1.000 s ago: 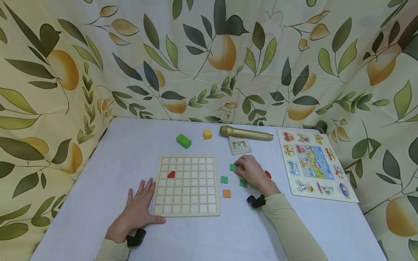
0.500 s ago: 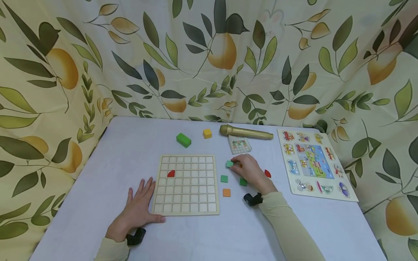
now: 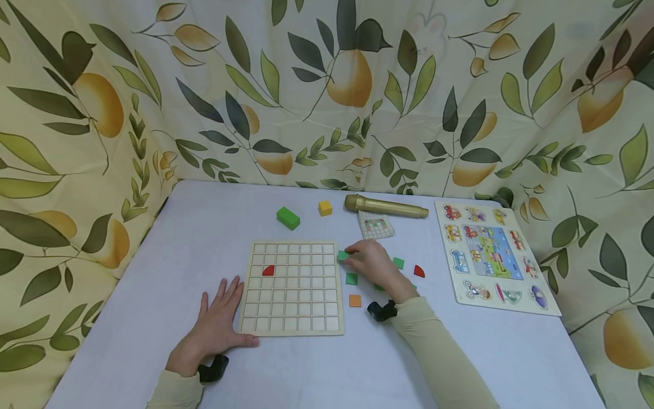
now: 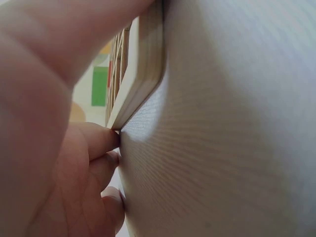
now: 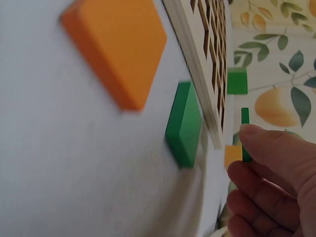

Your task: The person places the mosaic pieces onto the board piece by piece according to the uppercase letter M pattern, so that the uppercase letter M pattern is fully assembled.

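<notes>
My right hand [image 3: 377, 266] pinches a small green square tile [image 3: 342, 256] between thumb and fingers, by the right edge of a wooden grid board [image 3: 291, 334]. In the right wrist view the green tile [image 5: 245, 116] stands on edge in the pinch, raised off the table. My left hand [image 3: 212, 326] lies with fingers spread along the board's left side, its thumb at the near left corner. Fingertips touch the board's side in the left wrist view. One red quarter-round piece [image 3: 268, 271] sits in a cell of the grid.
Right of the board lie a green tile [image 3: 351, 279], an orange tile [image 3: 355, 300], another green tile [image 3: 398, 263] and a red piece [image 3: 419, 271]. Behind are a green block [image 3: 288, 218], a yellow cube [image 3: 325, 208], a pattern card [image 3: 376, 226] and a gold microphone [image 3: 385, 205]. A picture puzzle [image 3: 460, 296] lies far right.
My right hand has picked up the green tile and carried it left to the board's edge, uncovering a green tile and the red piece behind it. My left hand has stayed put.
</notes>
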Available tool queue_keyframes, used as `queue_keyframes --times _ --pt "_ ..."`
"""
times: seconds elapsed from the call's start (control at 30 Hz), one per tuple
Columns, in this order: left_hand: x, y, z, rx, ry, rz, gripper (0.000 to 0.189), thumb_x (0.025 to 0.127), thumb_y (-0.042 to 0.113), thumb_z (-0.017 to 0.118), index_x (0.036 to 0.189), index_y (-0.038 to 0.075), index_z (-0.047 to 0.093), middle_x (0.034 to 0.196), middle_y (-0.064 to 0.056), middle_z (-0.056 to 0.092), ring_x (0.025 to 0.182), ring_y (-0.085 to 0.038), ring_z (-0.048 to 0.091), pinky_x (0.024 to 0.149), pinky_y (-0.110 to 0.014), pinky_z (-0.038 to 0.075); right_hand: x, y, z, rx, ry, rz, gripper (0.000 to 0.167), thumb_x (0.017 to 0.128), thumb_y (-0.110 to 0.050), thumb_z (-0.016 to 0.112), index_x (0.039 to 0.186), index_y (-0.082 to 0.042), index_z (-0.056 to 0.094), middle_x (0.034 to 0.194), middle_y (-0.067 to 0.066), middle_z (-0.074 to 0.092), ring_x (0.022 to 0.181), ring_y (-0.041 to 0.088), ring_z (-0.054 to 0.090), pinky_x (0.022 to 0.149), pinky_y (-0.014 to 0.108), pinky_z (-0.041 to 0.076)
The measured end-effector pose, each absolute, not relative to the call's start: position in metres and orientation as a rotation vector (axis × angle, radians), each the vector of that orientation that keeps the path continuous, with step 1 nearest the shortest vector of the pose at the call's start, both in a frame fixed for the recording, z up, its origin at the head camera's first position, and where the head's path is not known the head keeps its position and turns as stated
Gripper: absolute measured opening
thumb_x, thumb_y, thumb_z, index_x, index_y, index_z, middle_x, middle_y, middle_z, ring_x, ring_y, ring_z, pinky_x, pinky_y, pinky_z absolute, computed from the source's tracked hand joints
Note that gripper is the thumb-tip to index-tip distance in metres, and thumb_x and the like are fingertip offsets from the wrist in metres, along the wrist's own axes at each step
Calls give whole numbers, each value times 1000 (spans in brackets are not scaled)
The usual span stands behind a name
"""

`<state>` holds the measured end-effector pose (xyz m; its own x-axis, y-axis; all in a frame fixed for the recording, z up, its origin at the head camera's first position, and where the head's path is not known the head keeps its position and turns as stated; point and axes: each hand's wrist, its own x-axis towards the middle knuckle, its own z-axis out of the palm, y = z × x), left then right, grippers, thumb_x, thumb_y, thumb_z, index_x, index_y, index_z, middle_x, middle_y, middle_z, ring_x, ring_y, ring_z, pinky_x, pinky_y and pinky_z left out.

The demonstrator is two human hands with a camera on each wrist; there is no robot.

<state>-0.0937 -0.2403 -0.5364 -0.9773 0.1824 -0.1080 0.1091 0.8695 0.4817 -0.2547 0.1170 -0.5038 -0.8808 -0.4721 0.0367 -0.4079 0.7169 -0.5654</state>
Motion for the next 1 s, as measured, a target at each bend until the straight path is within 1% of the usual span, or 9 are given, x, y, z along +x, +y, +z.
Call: queue_keyframes --times 0.1,0.33,0.5,0.73,1.0 --pt "-94 -241 -537 230 2890 744 135 56 73 79 153 -2 23 160 -18 13 145 -40 0 106 -67 -6 -254 107 -504 -756 2796 -885 27 89 -19 73 113 -6 73 109 4 69 109 24 56 94 42 44" --pt "-94 -241 -537 227 2887 736 134 56 72 80 153 -2 23 160 -18 13 145 -41 0 106 -67 -7 -251 79 -502 -837 2782 -897 25 88 -18 75 109 -5 74 104 3 70 102 22 57 89 38 47" --pt "-94 -240 -536 225 2881 737 133 57 70 81 153 -2 23 160 -18 13 145 -40 0 106 -67 -7 -249 60 -502 -904 2766 -876 21 88 -18 75 106 -5 75 103 3 71 101 20 58 90 36 47" --pt "-93 -240 -535 221 2883 729 133 57 69 82 153 -2 23 160 -18 13 145 -40 1 106 -67 -7 -246 38 -503 -981 2733 -855 22 89 -18 74 107 -5 75 104 3 71 97 18 57 87 34 47" --pt "-94 -239 -533 210 2878 743 134 56 69 82 153 -1 22 160 -18 12 145 -40 0 106 -66 -8 -243 17 -504 -1090 2738 -818 23 87 -19 76 105 -5 75 101 3 72 97 20 60 86 33 49"
